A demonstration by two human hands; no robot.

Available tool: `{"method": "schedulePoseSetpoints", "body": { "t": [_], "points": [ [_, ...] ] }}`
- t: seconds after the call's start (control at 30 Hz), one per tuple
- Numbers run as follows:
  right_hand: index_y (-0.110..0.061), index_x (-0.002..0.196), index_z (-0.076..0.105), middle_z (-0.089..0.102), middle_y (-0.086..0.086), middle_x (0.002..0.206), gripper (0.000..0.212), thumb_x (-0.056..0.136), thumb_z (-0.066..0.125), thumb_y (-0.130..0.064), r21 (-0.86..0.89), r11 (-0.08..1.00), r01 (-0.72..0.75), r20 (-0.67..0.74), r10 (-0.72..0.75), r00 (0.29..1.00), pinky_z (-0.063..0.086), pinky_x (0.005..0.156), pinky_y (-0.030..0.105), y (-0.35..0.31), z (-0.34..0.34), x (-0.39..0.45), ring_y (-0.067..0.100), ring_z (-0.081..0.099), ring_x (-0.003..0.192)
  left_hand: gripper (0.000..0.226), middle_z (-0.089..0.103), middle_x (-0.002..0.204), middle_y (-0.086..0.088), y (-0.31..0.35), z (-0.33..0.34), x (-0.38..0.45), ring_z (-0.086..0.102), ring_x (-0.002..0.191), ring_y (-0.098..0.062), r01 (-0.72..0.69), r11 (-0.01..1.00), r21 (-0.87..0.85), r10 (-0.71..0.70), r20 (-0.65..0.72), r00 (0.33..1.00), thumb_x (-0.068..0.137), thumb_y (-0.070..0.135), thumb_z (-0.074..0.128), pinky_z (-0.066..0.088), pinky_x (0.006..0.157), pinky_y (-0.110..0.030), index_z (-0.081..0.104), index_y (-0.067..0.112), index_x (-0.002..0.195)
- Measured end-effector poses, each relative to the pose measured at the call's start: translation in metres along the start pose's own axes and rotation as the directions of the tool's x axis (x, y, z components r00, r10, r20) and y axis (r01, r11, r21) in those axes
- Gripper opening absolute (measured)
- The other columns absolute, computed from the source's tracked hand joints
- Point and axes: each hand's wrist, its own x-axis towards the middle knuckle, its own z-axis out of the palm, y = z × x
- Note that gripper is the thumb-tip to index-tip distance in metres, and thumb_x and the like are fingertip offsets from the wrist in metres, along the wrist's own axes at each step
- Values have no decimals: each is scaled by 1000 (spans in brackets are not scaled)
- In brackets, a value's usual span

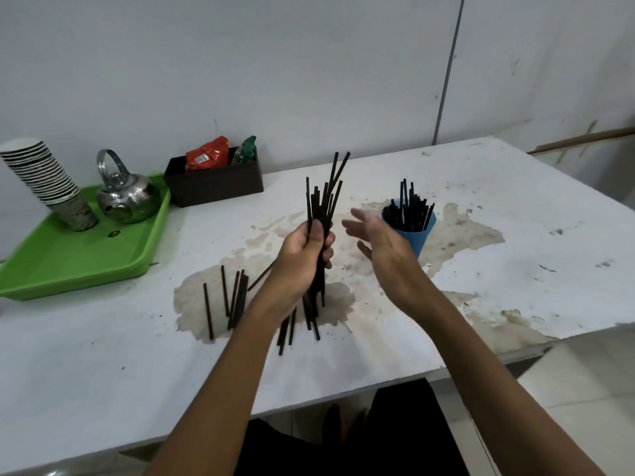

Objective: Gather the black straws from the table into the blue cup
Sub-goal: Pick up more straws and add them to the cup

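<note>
Bundle of black straws (324,197) stands roughly upright in the left hand (302,255), fingers and thumb wrapped around its middle; tops fan out above the fist, lower ends hang below it, over the table (515,207). Can't tell if the lower ends touch the surface.

Right hand (381,245) is just right of the bundle, fingers straight and spread, palm facing the straws, holding nothing. Slightly blurred.

Blue cup (417,235) sits right behind the right hand, partly hidden by it, already packed with upright straws (410,207).

Loose straws (235,300) lie flat on the table, below and left of the left hand, a few more (292,324) directly under the left wrist.

Far left of the hands: green tray (68,266) carrying a steel kettle (125,197) and a stack of paper cups (44,180). Beside the tray, a dark box (214,185) with snack packets (208,154) sticking out. Tabletop is white with worn brownish patches under both hands.
</note>
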Motion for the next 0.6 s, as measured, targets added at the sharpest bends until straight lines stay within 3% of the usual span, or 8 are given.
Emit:
{"method": "schedulePoseSetpoints", "body": {
  "t": [0.1, 0.2, 0.37, 0.6],
  "points": [
    [-19, 142, 42, 59, 1, 131, 56, 102, 17, -49, 228, 973, -40, -25, 47, 999, 38, 110, 33, -27, -14, 13, 10, 54, 123, 27, 52, 71, 13, -6, 27, 1, 45, 62, -6, -93, 995, 46, 97, -77, 992, 108, 32, 36, 44, 67, -26, 55, 19, 93],
    [-21, 142, 42, 59, 3, 131, 57, 102, 12, -50, 333, 942, -50, -40, 67, 997, 39, 109, 34, -46, -27, 24, 13, 55, 122, 30, 49, 71, 6, -16, 47, -2, 43, 62, -8, -130, 988, 81, 138, -107, 985, 108, 33, 35, 42, 65, -28, 53, 17, 91],
    [-35, 144, 38, 51, -1, 142, 57, 100, 7, -54, 263, 963, -50, 16, 48, 999, 37, 107, 34, -51, -41, 30, 15, 54, 123, 33, 45, 69, 1, -37, 65, -14, 39, 58, -9, -208, 961, 183, 236, -146, 961, 108, 34, 33, 36, 55, -24, 49, 10, 90],
    [-27, 131, 55, 63, -9, 126, 43, 104, 27, -45, 98, 995, -27, 40, 23, 999, 41, 108, 35, -41, -34, 38, 8, 64, 109, 25, 48, 73, 5, -54, 67, -16, 43, 64, -10, -283, 920, 271, 327, -132, 936, 109, 23, 34, 38, 63, -26, 49, 11, 93]
  ]
}}
